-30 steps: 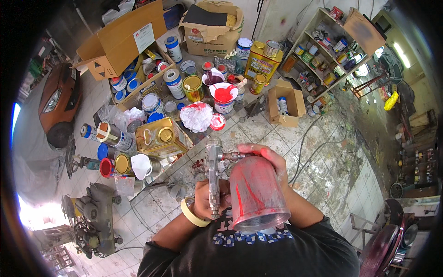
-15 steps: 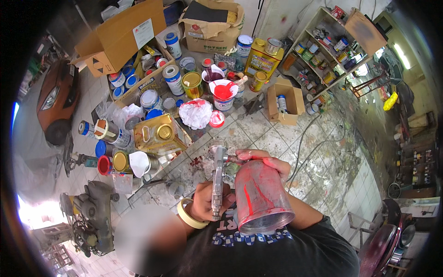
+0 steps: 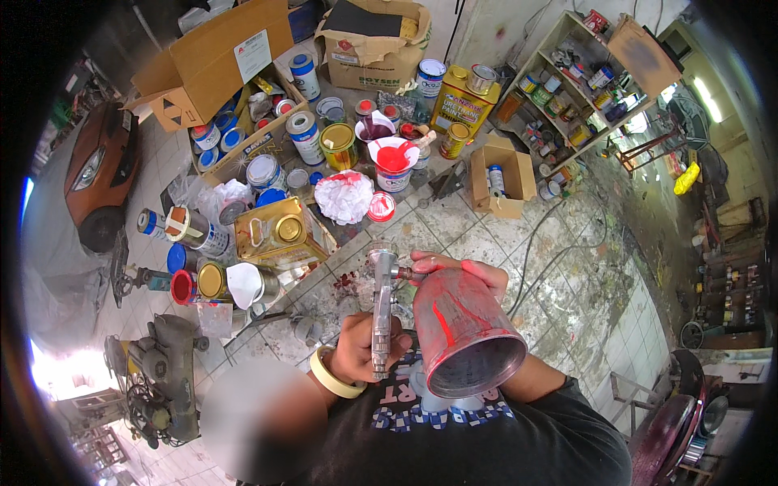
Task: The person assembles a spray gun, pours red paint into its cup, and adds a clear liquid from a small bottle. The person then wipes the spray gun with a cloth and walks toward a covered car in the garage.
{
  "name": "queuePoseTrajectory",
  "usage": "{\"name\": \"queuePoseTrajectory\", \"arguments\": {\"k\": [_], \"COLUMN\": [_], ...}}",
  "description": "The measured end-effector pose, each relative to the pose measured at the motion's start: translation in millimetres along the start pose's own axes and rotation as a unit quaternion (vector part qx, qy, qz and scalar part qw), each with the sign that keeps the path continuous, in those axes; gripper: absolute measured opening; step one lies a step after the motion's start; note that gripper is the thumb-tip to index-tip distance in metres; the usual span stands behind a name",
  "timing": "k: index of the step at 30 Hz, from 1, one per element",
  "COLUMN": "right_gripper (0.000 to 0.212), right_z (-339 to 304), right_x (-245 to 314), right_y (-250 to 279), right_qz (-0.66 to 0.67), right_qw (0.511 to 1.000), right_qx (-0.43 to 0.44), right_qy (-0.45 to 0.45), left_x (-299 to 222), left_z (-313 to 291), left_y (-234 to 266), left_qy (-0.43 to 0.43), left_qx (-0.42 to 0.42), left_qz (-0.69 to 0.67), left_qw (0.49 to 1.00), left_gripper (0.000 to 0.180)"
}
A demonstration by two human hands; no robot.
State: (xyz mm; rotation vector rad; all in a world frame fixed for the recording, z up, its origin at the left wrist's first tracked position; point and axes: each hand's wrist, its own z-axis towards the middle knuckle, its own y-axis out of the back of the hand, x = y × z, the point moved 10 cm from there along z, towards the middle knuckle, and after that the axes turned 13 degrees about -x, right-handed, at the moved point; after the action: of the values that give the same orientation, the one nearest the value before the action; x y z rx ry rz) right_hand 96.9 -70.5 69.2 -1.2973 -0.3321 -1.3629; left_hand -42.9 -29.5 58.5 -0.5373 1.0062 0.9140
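Note:
My left hand (image 3: 350, 348), a cream roll of tape round its wrist, is closed on the handle of a metal spray gun (image 3: 383, 296). To the gun's right sits its paint cup (image 3: 462, 312), grey metal streaked with red paint, joined by a short fitting. The cup's open mouth points toward my body, and its dark inside shows. My right hand (image 3: 486, 275), fingers stained red, wraps round the cup's narrow far end by the fitting; some of its fingers are hidden behind the cup.
Ahead on the tiled floor stand several paint cans (image 3: 338, 146), a yellow thinner tin (image 3: 463, 104), a red-stained rag (image 3: 344, 198) and an open carton (image 3: 506, 202). A compressor (image 3: 166, 381) stands at left, shelves (image 3: 559, 97) at far right. A hose (image 3: 528, 267) crosses the floor.
The cup has tilted so its mouth turns up toward view, showing more of its inside. My right hand has shifted slightly with it; my left hand stays on the gun's handle.

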Motion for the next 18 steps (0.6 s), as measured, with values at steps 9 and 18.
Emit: {"name": "queuePoseTrajectory", "arguments": {"k": [9,18], "right_gripper": [0.122,0.114], "right_z": [-1,18], "right_x": [-8,-3], "right_y": [7,31], "right_qz": [-0.021,0.055], "right_qw": [0.988,0.987], "right_qx": [-0.041,-0.095], "right_qy": [-0.147,-0.121], "left_x": [10,32], "left_z": [-12,2], "left_y": [-16,-15], "left_qy": [-0.049,0.221], "left_qx": [0.072,-0.088], "left_qz": [0.01,-0.374], "left_qw": [0.996,0.896], "left_gripper": [0.019,0.022]}}
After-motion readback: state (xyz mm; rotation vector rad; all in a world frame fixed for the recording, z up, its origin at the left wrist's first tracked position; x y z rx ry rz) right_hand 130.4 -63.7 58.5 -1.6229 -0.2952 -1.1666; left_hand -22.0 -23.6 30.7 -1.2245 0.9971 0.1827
